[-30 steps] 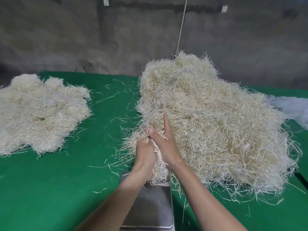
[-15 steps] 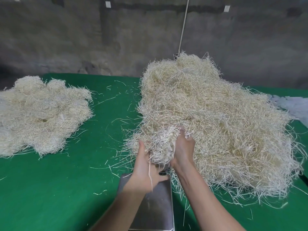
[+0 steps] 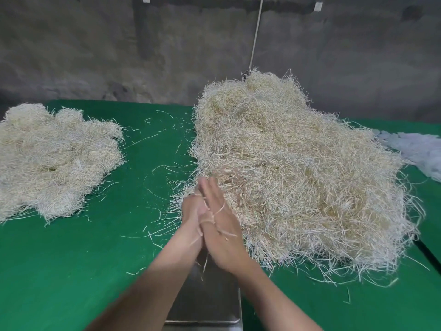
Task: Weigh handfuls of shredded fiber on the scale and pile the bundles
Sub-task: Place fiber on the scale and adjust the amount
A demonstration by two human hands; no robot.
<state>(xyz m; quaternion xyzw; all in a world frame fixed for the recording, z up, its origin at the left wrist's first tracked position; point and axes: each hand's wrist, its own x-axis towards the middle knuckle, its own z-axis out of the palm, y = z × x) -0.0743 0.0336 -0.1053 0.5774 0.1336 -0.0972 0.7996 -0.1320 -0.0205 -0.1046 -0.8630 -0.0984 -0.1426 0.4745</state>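
Pale shredded-fiber heap on right half of green table: seems light, springy, shedding; scoop deep at near edge, squeeze. Over steel scale pan, left hand and right hand flat palm-to-palm, only stray strands between.

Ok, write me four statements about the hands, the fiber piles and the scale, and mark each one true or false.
1. The left hand and right hand are pressed palm to palm, fingers straight. True.
2. The bigger fiber pile lies left of the hands. False: it lies to their right; the smaller pile is on the left.
3. The table cloth is green. True.
4. A thick bundle sits on the scale pan. False: its visible part is bare metal.
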